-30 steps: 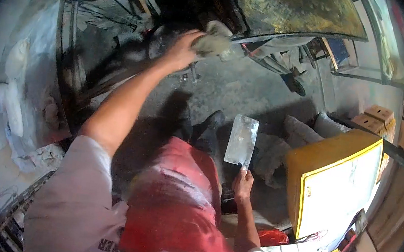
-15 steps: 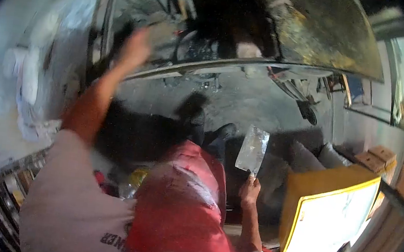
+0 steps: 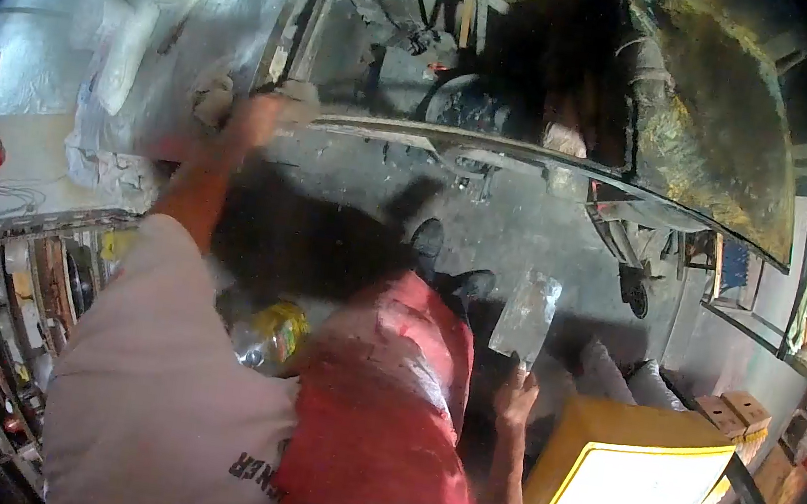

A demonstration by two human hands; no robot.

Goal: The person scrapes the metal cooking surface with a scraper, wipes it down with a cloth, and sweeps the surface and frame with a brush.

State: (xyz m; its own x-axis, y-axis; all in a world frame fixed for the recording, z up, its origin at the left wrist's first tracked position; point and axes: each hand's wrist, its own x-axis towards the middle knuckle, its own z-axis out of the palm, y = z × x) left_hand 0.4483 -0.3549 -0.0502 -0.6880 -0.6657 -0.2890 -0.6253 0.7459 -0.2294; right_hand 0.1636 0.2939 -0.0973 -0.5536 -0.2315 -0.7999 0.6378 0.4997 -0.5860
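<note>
My left hand (image 3: 256, 121) is stretched out to the upper left, at the corner of a dark metal frame (image 3: 398, 129). Its fingers are closed on a crumpled grey-brown rag (image 3: 298, 104), part of which the hand hides. Lower right, my right hand (image 3: 514, 399) grips the short handle of a cleaver-like tool (image 3: 526, 318). Its broad rectangular metal blade points up and away from me, above the floor and apart from other things.
Beside the right forearm stands a yellow-edged box (image 3: 635, 502) with a bright white face. Grey sacks (image 3: 607, 373) and cardboard boxes (image 3: 736, 419) are behind it. A clear plastic bottle (image 3: 272, 335) lies by my legs. A slatted rack (image 3: 24, 306) runs along the left.
My left hand has moved left and slightly down with the rag, to the frame's corner. The view has shifted. My right hand still holds the cleaver-like tool, blade up.
</note>
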